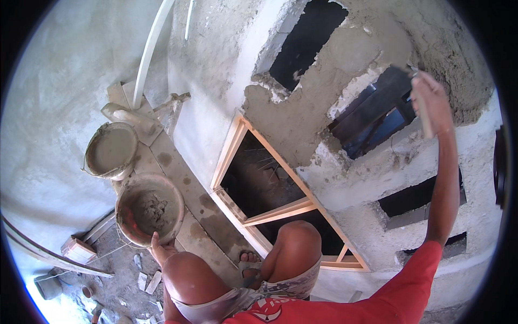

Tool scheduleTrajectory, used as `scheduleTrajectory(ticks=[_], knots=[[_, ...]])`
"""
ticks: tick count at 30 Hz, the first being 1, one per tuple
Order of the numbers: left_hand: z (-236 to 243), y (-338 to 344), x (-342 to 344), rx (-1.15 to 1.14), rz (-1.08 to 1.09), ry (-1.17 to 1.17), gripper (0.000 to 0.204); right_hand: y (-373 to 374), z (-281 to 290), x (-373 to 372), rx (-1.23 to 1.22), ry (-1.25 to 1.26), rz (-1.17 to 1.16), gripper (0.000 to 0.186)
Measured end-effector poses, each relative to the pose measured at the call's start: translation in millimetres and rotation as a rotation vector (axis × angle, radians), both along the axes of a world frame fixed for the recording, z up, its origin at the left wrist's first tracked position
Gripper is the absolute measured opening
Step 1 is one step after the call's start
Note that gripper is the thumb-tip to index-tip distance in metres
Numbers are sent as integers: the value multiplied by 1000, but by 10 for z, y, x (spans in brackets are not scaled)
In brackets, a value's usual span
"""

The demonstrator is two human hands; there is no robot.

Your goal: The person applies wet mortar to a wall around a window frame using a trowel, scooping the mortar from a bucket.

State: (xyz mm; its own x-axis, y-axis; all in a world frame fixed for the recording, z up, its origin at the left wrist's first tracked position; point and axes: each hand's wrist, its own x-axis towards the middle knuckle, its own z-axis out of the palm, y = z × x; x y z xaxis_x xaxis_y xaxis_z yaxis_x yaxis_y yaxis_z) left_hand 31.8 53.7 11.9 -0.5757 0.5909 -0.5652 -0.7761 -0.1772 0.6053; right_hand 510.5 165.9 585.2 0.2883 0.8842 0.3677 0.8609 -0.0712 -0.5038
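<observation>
My right hand [431, 102], raised at the upper right, grips a trowel [424, 116] by its handle. The blade is partly blurred and lies close to the wet mortar [396, 46] on the wall, beside a rectangular opening [372, 116]. Low on the left, my left hand [160, 249] holds the near rim of a round basin [123, 221], thumb over the edge; its other fingers are mostly hidden. A lump of grey mortar [155, 209] lies inside this basin. Just beyond it stands a bucket [90, 162] with smooth grey liquid or slurry [112, 148].
Stained planks [197, 216] form a raised platform beneath the basin and my foot [249, 264]. A wooden frame [280, 162] borders a dark opening beside my knees. More openings [413, 197] break the wall. Rubble and pieces of brick [154, 282] lie on the floor below.
</observation>
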Motion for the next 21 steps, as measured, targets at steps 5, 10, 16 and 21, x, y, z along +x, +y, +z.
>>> scheduleTrajectory(ticks=[5, 10, 16, 21], knots=[[-267, 74, -258, -17, -91, -18, 48, 142, -1124, -438, -460, 85, 142, 63], [507, 143, -189, -269, -158, 140, 37, 229, -2681, -1231, -757, -175, 676, 44], [739, -53, -106, -177, -432, 295, 45, 261, -3400, -2005, -503, -879, 982, 18], [627, -233, -39, -205, -566, 297, 53, 431, -3813, -2297, -543, -947, 1085, 18]])
